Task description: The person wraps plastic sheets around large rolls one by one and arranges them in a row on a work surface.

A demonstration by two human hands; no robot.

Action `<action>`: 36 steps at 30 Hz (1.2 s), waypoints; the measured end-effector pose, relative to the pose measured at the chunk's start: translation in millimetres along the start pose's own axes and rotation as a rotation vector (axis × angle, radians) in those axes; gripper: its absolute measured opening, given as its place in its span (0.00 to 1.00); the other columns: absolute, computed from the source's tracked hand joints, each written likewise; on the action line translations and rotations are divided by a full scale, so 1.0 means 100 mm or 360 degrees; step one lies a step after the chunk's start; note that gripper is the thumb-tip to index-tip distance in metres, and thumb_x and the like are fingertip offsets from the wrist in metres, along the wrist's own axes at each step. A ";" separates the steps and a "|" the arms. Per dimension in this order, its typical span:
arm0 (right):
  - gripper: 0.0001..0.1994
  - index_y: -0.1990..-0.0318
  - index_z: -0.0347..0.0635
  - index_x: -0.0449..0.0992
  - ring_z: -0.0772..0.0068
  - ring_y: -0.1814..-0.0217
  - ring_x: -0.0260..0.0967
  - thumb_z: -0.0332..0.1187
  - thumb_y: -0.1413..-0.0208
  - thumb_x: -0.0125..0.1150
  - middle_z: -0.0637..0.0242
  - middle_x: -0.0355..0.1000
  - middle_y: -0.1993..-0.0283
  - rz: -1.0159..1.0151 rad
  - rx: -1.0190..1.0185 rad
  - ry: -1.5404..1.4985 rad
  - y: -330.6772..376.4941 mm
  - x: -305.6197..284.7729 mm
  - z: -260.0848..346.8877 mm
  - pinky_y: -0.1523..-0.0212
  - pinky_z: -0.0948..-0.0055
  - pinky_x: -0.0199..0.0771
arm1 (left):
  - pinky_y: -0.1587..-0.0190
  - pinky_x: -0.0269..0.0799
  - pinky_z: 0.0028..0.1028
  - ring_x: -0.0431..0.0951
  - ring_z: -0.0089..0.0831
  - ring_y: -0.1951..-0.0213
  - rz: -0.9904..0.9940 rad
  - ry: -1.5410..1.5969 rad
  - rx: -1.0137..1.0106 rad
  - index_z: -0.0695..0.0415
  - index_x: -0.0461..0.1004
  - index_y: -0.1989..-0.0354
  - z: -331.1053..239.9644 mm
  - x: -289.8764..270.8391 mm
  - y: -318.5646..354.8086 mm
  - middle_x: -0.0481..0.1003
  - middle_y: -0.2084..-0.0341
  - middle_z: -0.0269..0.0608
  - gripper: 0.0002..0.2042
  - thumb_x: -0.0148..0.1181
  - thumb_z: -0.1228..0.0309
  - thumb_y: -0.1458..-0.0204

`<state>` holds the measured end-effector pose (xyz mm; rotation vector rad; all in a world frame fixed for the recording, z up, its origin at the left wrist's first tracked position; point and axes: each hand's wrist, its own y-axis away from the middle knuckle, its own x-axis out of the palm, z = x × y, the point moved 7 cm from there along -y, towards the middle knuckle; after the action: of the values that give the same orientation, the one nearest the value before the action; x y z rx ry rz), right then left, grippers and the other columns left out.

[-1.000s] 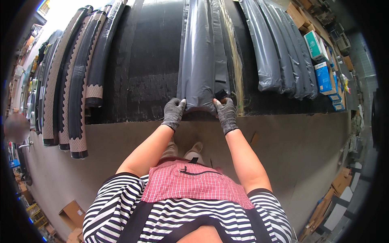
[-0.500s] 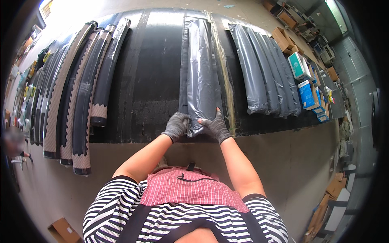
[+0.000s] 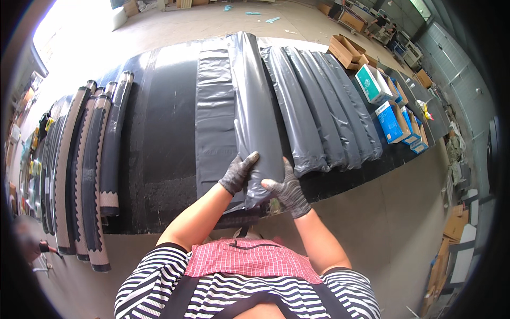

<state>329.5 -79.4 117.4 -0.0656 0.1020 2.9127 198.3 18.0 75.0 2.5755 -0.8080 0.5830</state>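
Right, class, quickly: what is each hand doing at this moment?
Left hand: closed on the near end of the grey bag, gripping its left side.
Right hand: closed on the same end, gripping its right side.

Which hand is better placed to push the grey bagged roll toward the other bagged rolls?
Left, probably. The left hand presses the grey bagged roll on its far side from the other bagged rolls; the right hand lies between.

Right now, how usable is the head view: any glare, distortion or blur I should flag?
Head view: strong fisheye bending, so the black mat edge curves and a dark rim rings the picture; blown-out glare at upper left over the concrete floor; sheen on the grey plastic-wrapped roll under both gloved hands, left hand, right hand; centre sharp, far boxes small and softer.
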 end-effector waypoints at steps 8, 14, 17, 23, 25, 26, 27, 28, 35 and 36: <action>0.55 0.25 0.58 0.41 0.42 0.26 0.50 0.59 0.56 0.70 0.42 0.50 0.27 -0.0280 0.0364 0.1862 -0.69 -1.10 -0.80 0.33 0.37 0.52 | 0.31 0.47 0.55 0.46 0.47 0.27 -0.0222 -0.2685 -0.0271 0.48 0.59 0.30 0.25 -0.01 -0.39 0.55 0.30 0.47 0.37 0.61 0.48 0.47; 0.48 0.31 0.43 0.58 0.41 0.26 0.50 0.48 0.60 0.74 0.41 0.54 0.30 -0.0452 -0.0477 0.1870 -0.75 -0.90 -0.76 0.29 0.48 0.51 | 0.35 0.53 0.56 0.48 0.49 0.28 -0.0205 -0.2782 -0.0209 0.46 0.60 0.32 0.54 -0.49 0.13 0.52 0.29 0.49 0.39 0.68 0.53 0.54; 0.25 0.43 0.37 0.71 0.46 0.35 0.61 0.30 0.52 0.63 0.47 0.66 0.39 -0.0489 -0.0936 0.1453 -0.65 -0.44 -0.33 0.32 0.53 0.58 | 0.35 0.52 0.60 0.48 0.51 0.28 -0.0025 -0.2747 -0.0178 0.44 0.62 0.33 0.55 -0.54 0.20 0.52 0.30 0.48 0.38 0.69 0.53 0.55; 0.19 0.48 0.40 0.76 0.48 0.42 0.69 0.29 0.50 0.61 0.52 0.74 0.46 0.0843 -0.0374 0.1113 -0.72 0.79 -1.15 0.38 0.56 0.66 | 0.33 0.58 0.48 0.55 0.46 0.29 0.0671 -0.2386 0.0055 0.45 0.68 0.37 0.37 -0.38 0.62 0.61 0.33 0.43 0.32 0.69 0.59 0.55; 0.20 0.50 0.43 0.77 0.51 0.46 0.71 0.30 0.54 0.68 0.53 0.75 0.50 0.0957 -0.0554 0.1502 -0.57 0.95 -1.24 0.42 0.59 0.69 | 0.49 0.72 0.39 0.78 0.47 0.54 0.0134 -0.2055 0.0775 0.56 0.79 0.57 -0.10 -1.09 0.74 0.79 0.63 0.51 0.17 0.66 0.66 0.57; 0.20 0.51 0.43 0.78 0.51 0.46 0.71 0.31 0.55 0.69 0.54 0.76 0.51 0.0914 -0.0558 0.1610 -0.51 0.90 -1.29 0.42 0.59 0.70 | 0.52 0.73 0.42 0.78 0.48 0.59 -0.0171 -0.2148 0.0558 0.56 0.79 0.64 -0.82 -1.31 0.98 0.78 0.67 0.51 0.12 0.64 0.68 0.58; 0.20 0.52 0.43 0.78 0.52 0.47 0.72 0.32 0.56 0.71 0.55 0.76 0.52 0.0895 -0.0592 0.1709 -0.44 0.91 -1.27 0.43 0.58 0.70 | 0.55 0.73 0.42 0.77 0.48 0.62 -0.0765 -0.2611 0.0657 0.53 0.79 0.72 -1.32 -1.79 1.34 0.77 0.70 0.48 0.07 0.64 0.67 0.60; 0.21 0.53 0.44 0.78 0.53 0.47 0.72 0.34 0.57 0.72 0.56 0.75 0.52 0.0937 -0.0425 0.1785 -0.37 0.92 -1.27 0.43 0.60 0.71 | 0.57 0.73 0.45 0.75 0.48 0.63 -0.1343 -0.2921 0.0387 0.50 0.77 0.73 -1.74 -2.34 1.71 0.75 0.72 0.45 0.08 0.66 0.65 0.63; 0.24 0.49 0.44 0.77 0.50 0.46 0.71 0.34 0.57 0.72 0.53 0.72 0.50 0.0640 -0.0104 0.1946 0.12 1.07 -1.21 0.43 0.58 0.71 | 0.37 0.65 0.45 0.67 0.51 0.37 -0.1968 -0.2587 -0.1189 0.53 0.38 0.25 -2.41 -4.41 3.35 0.65 0.40 0.61 0.57 0.70 0.50 0.58; 0.25 0.47 0.44 0.76 0.50 0.45 0.70 0.33 0.58 0.71 0.53 0.71 0.48 0.0590 -0.0119 0.2015 0.17 1.12 -1.19 0.41 0.58 0.70 | 0.37 0.66 0.44 0.69 0.51 0.38 -0.1845 -0.2622 -0.1225 0.55 0.36 0.25 -2.43 -4.45 3.31 0.67 0.41 0.63 0.57 0.69 0.50 0.58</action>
<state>221.0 -79.7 -5.5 -2.0167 0.2129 2.6635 -401.0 78.0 138.0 1.7388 0.2829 -1.8704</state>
